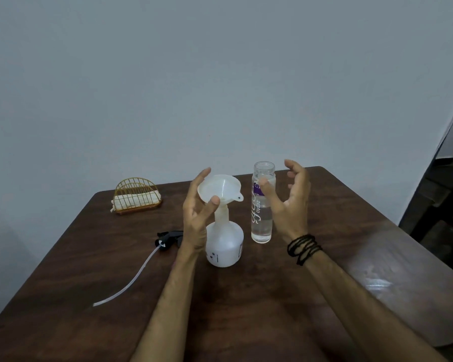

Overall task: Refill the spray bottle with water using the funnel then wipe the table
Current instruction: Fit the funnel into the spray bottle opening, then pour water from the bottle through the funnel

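A white spray bottle (225, 244) stands uncapped on the brown table (246, 296). A white funnel (219, 188) sits in its neck. My left hand (198, 215) is beside the funnel, thumb touching its rim, fingers spread. A clear water bottle (262, 205), open at the top and partly filled, stands just right of the spray bottle. My right hand (289, 202) hovers open next to it, thumb close to its label. The black spray head (168, 239) with its long tube lies on the table to the left.
A gold wire holder (136, 195) with folded cloth stands at the back left of the table. A wall rises right behind the table. A dark chair (445, 205) is off the right edge.
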A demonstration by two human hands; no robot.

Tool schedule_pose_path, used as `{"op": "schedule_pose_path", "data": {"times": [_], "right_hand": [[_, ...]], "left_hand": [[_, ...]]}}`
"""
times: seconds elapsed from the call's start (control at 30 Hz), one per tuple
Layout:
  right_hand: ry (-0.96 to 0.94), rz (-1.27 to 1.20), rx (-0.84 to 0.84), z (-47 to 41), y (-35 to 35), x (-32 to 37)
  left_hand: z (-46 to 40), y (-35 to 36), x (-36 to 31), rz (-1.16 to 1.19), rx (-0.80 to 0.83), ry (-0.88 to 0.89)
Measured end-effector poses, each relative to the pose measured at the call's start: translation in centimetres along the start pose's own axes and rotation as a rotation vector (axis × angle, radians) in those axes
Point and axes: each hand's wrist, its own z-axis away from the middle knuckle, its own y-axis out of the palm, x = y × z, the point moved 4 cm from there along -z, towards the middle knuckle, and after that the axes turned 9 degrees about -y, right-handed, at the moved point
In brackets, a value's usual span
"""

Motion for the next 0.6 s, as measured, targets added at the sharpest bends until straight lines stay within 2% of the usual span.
{"op": "schedule_pose_path", "data": {"times": [0.1, 0.23, 0.43, 0.6], "right_hand": [[0.157, 0.080, 0.177, -0.5, 0.4, -2.6], [0.235, 0.097, 0.400, -0.9, 1.8, -4.1], [0.186, 0.075, 0.432, -1.1, 2.0, -3.7], [0.044, 0.139, 0.484, -2.5, 0.6, -2.1]], "left_hand": [[0.5, 0.4, -0.2, 0.027, -0.043, 0.013], [1.4, 1.7, -0.3, -0.020, -0.081, 0.043], [2.4, 3.0, -0.6, -0.030, -0.176, 0.021], [2.8, 3.5, 0.2, -0.025, -0.218, -0.035]]}}
